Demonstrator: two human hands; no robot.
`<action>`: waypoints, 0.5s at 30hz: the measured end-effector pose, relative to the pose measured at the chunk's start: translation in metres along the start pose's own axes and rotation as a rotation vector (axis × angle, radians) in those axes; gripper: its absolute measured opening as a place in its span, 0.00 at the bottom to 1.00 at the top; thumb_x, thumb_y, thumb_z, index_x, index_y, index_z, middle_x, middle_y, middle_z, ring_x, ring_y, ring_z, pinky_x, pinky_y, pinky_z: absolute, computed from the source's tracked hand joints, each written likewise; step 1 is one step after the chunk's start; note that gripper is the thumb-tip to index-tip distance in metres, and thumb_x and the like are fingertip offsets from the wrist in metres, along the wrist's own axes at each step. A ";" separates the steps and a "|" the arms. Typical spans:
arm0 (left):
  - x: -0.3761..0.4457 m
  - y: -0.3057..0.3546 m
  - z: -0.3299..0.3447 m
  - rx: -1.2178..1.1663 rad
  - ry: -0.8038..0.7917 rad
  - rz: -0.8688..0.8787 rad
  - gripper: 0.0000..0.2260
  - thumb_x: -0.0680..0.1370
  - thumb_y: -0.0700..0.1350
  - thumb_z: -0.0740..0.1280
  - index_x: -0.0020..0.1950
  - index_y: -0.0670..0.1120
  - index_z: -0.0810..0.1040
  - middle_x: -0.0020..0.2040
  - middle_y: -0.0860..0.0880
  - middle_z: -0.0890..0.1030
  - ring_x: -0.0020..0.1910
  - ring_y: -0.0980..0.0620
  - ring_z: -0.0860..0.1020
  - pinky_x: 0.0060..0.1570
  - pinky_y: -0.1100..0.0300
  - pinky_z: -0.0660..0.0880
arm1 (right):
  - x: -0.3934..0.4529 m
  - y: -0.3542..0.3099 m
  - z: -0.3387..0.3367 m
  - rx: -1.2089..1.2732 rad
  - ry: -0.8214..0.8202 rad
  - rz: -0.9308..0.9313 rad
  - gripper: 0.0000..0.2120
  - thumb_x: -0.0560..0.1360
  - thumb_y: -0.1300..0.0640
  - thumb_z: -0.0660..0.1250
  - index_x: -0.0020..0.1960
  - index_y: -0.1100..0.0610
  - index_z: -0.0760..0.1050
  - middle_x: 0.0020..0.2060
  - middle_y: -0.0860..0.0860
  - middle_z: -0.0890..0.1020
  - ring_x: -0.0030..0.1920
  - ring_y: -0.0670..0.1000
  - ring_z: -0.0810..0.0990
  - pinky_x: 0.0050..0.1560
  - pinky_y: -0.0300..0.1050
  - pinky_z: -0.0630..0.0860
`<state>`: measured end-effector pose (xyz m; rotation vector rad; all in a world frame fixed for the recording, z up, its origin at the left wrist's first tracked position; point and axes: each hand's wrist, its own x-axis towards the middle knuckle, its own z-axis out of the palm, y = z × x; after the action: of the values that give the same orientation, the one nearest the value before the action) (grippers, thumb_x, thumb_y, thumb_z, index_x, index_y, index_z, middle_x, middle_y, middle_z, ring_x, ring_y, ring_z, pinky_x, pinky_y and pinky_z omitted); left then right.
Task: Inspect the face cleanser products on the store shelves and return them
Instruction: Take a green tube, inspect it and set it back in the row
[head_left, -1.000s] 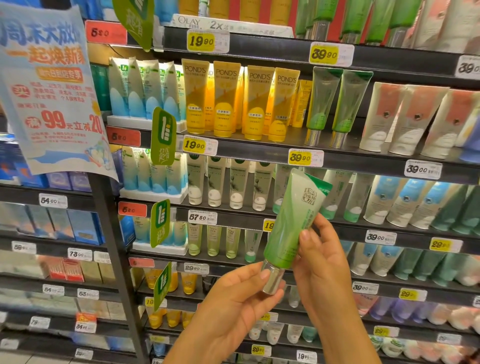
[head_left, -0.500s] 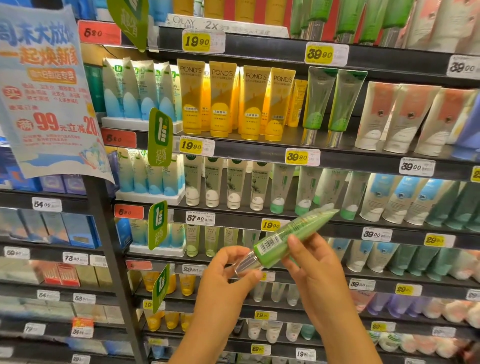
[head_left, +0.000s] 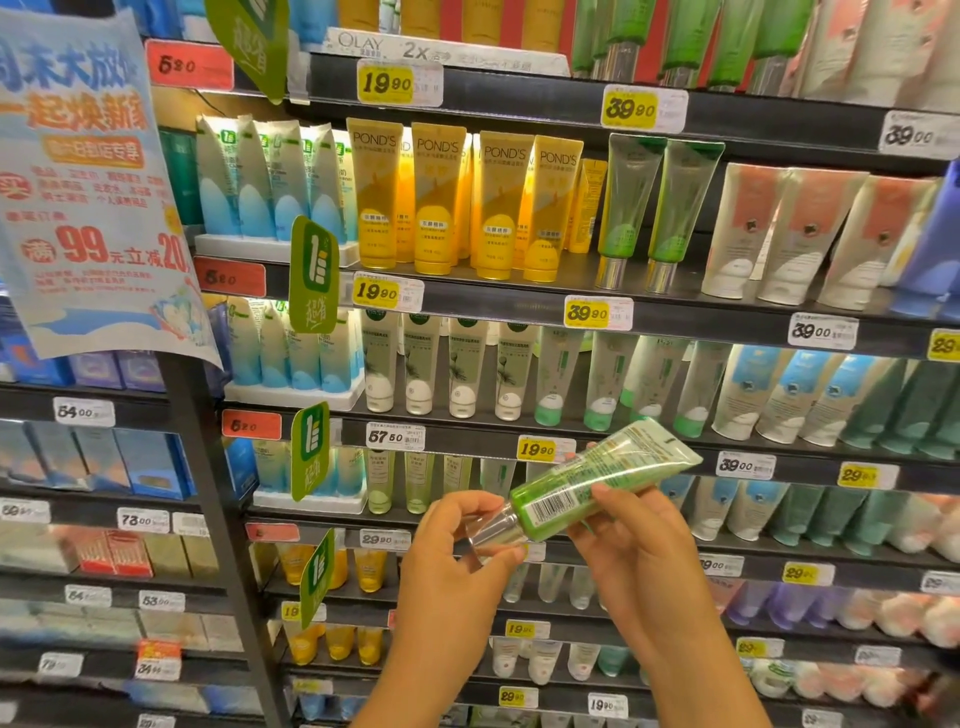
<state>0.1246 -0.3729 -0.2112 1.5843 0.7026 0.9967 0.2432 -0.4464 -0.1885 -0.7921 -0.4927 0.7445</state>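
Observation:
A green cleanser tube (head_left: 597, 480) with a silver cap lies tilted, cap down-left and crimped end up-right, its barcode side facing me. My left hand (head_left: 462, 551) curls its fingers around the silver cap (head_left: 493, 530). My right hand (head_left: 628, 535) grips the tube's body from below and behind. Two matching green tubes (head_left: 657, 208) stand on their caps on the upper shelf, to the right of the yellow Pond's tubes (head_left: 467, 202).
Dark shelves (head_left: 493, 306) full of upright cleanser tubes fill the view, with yellow and white price tags along their edges. A promotional poster (head_left: 88, 182) hangs at the upper left. Green hanging tags (head_left: 314, 275) stick out from the shelf edges. Boxed products sit at the left.
The tube has swung from nearly upright to lying tilted, and it has turned so the barcode side faces me. Both hands stayed on it, the left now curled around the cap.

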 end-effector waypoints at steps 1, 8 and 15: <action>0.000 0.000 0.000 -0.006 -0.004 -0.011 0.17 0.68 0.33 0.74 0.46 0.53 0.77 0.47 0.50 0.81 0.44 0.56 0.80 0.39 0.72 0.74 | 0.000 -0.001 0.000 -0.002 -0.001 0.003 0.15 0.66 0.62 0.64 0.52 0.60 0.74 0.42 0.54 0.84 0.42 0.49 0.82 0.46 0.46 0.78; -0.004 0.008 0.004 -0.467 -0.152 -0.339 0.14 0.66 0.33 0.73 0.49 0.43 0.79 0.41 0.50 0.85 0.40 0.54 0.83 0.40 0.62 0.80 | -0.003 -0.013 -0.001 0.026 -0.044 0.008 0.17 0.68 0.62 0.65 0.56 0.60 0.75 0.44 0.54 0.83 0.43 0.50 0.82 0.42 0.45 0.81; -0.009 0.019 0.013 -0.768 -0.360 -0.507 0.22 0.60 0.35 0.73 0.54 0.42 0.80 0.40 0.39 0.82 0.37 0.45 0.82 0.37 0.54 0.81 | -0.003 -0.026 -0.005 -0.022 -0.005 -0.018 0.19 0.66 0.64 0.67 0.57 0.57 0.74 0.44 0.52 0.85 0.43 0.51 0.84 0.41 0.46 0.82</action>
<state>0.1304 -0.3911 -0.1957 0.8101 0.3644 0.4837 0.2553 -0.4636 -0.1719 -0.8058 -0.5127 0.7255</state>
